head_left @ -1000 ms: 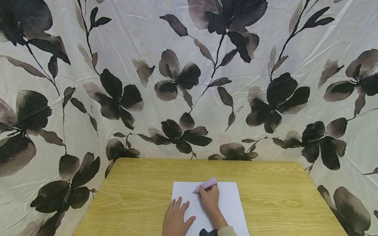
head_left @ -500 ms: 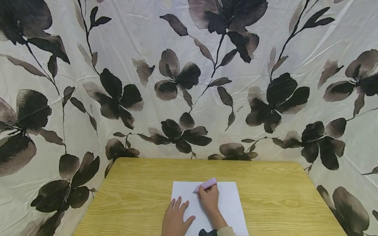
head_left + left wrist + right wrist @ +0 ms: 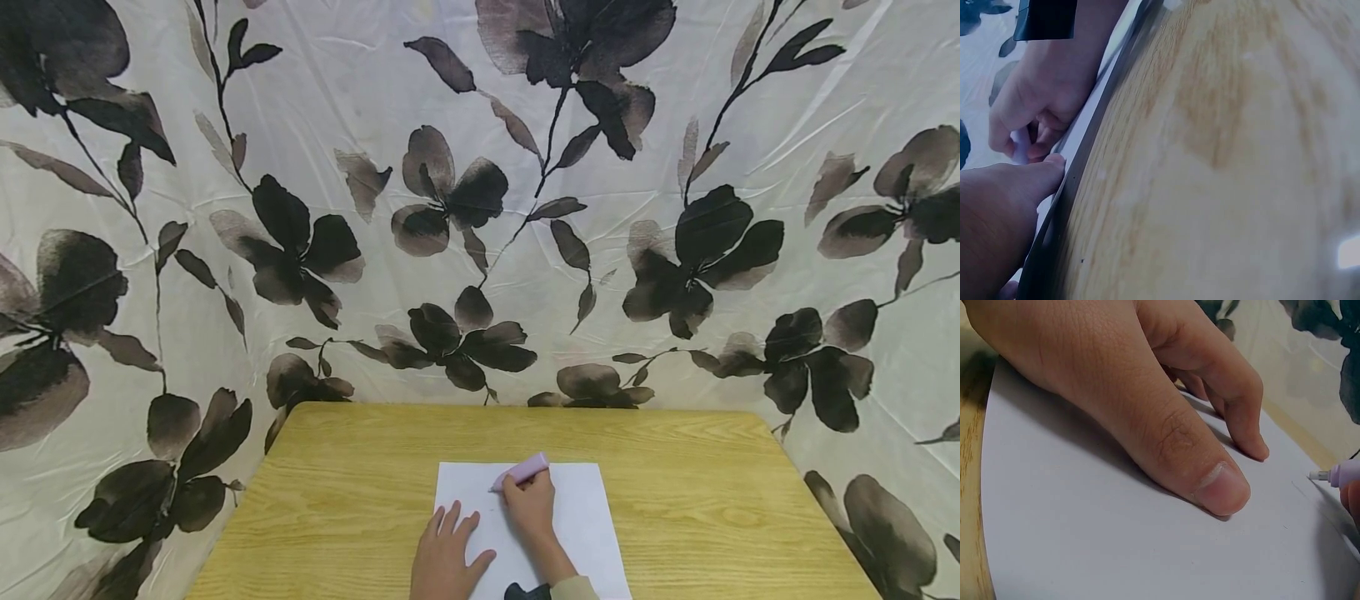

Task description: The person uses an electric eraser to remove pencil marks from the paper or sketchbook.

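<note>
A sheet of white paper (image 3: 585, 517) lies on the wooden table. My left hand (image 3: 444, 554) rests on its left side with the fingers spread; its thumb (image 3: 1222, 490) lies on the sheet in the right wrist view. My right hand (image 3: 532, 508) pinches a thick lilac pen (image 3: 528, 469), tilted with its back end up to the right. The pen's narrow pale tip (image 3: 1317, 475) is at the paper, near a faint thin line. Whether the tip touches cannot be told. In the left wrist view, my right hand (image 3: 1047, 87) curls round the pen, which is partly hidden.
The yellow wood-grain table (image 3: 360, 467) extends around the sheet. Behind and at the sides hangs a pale cloth (image 3: 525, 275) with dark flowers. A black strap piece (image 3: 527, 592) is on my right wrist, beside a beige sleeve (image 3: 576, 588).
Hardly anything differs. The right hand and the pen have shifted very slightly left in the head view, along with the whole scene; the left hand keeps its place on the paper.
</note>
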{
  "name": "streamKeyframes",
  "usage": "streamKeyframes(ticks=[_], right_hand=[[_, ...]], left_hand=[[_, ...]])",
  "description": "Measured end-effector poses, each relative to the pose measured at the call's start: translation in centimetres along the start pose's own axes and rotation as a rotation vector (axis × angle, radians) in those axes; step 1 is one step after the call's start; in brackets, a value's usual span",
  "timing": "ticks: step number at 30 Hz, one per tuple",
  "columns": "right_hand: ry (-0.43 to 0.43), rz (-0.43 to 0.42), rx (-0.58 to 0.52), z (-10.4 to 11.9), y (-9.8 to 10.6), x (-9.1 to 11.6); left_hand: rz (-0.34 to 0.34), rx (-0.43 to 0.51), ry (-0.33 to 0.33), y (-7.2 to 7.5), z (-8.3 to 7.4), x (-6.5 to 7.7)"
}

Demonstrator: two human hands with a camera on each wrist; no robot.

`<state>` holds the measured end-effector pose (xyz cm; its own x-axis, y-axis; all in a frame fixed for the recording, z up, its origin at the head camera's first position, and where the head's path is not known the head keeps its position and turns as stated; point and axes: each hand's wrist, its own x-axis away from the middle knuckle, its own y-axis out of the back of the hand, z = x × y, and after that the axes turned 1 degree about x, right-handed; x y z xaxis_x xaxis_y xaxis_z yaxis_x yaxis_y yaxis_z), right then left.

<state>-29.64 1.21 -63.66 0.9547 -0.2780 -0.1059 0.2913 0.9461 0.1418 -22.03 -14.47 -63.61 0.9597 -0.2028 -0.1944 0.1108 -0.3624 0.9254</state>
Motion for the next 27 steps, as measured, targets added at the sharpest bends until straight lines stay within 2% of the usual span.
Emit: streamKeyframes(ticks=[9,15,19,22,27], right_hand=[[0.008,-0.003,0.030,-0.03,-0.12,-0.03],[0.013,-0.001,0.056,0.10,-0.12,0.05],[0.003,-0.024,0.004,0.10,-0.13,-0.01],[0.000,-0.044,-0.047,0.04,-0.12,-0.02],[0.005,-0.030,-0.035,0.00,-0.05,0.10]], left_hand=[[0.017,-0.004,0.001,0.16,-0.11,0.08],[0.003,-0.003,0.000,0.09,-0.08,0.13],[-0.004,-0.003,0.001,0.00,-0.02,0.05],[0.015,-0.005,0.009,-0.08,0.03,-0.06],[0.058,-0.012,0.026,-0.18,0.09,-0.17]])
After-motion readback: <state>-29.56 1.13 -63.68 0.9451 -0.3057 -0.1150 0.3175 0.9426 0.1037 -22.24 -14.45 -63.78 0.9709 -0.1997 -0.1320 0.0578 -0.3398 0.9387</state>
